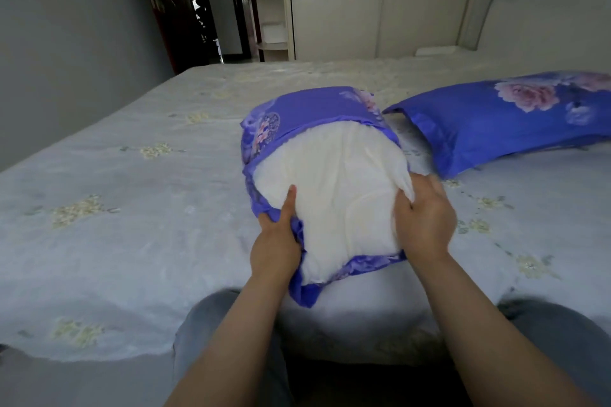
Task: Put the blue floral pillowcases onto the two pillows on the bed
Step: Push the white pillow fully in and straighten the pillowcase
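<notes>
**Second pillow half in, and the case could still slip back**

The plump white pillow (334,188) lies near the bed's front edge, only its far end inside the blue floral cotton pillowcase (307,109); most of the white filling is bare. The left hand (276,241) has its grip closed on the bunched hem of the case at the near left side, thumb pressed flat against the pillow. The right hand (425,218) pinches the pillow's near right corner, fingers curled into the white fabric.

The likely trouble: the case is gathered thick on the left and thin on the right, so pulling from the left alone would probably twist it and leave a corner unfilled. The soft pillow may also buckle rather than slide in.

The other pillow in its blue floral case (502,122) lies finished, just beside, on the pale grey embroidered bedspread (132,195).
</notes>
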Motion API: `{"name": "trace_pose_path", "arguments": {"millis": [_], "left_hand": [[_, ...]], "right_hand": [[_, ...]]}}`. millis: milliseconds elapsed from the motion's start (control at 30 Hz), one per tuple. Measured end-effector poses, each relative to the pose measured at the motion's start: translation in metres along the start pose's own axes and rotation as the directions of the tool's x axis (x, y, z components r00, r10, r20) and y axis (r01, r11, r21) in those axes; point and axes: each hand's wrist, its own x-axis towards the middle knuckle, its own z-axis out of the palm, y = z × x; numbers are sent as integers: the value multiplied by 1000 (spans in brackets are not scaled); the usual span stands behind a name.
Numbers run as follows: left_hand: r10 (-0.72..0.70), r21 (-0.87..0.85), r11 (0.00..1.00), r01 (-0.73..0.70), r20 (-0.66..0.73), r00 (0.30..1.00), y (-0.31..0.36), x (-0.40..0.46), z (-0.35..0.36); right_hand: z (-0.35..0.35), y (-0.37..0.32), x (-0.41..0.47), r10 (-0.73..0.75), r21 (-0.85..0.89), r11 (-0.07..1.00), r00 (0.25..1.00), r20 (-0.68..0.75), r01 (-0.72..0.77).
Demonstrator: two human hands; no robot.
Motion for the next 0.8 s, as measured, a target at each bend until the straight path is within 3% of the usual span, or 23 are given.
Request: {"name": "trace_pose_path", "arguments": {"millis": [100,167,233,300,367,467,533,600,633,733,800], "left_hand": [[-6,268,963,-34,146,989,4,6,-16],[3,406,909,-92,215,977,4,12,-26],[-12,480,873,-91,206,978,6,14,-30],[-10,537,839,-86,173,985,8,13,-30],[40,591,795,-139,177,983,12,14,-31],[94,449,864,-230,305,948,15,32,-46],[96,175,976,-131,196,976,23,50,-63],[123,6,992,-123,-103,987,33,78,-69],[163,44,986,-158,-182,970,39,93,-66],[194,271,950,-158,-112,975,46,128,-35],[175,264,956,-127,-170,970,44,140,-14]], "right_hand": [[-11,15,7,101,-301,951,991,89,-70],[-14,17,14,142,-487,873,972,187,-34],[-19,8,27,91,-516,852,950,300,81],[-17,-13,46,-69,-410,874,901,427,262],[1,-28,64,-195,-284,867,802,565,411],[42,-29,59,-147,-181,845,543,827,504],[64,-17,42,-103,-162,842,447,889,515],[74,-10,37,-126,-150,848,470,874,508],[76,-9,37,-136,-144,850,476,869,506],[74,-6,42,-139,-127,866,477,868,484],[74,-5,43,-148,-112,869,469,870,481]]}}
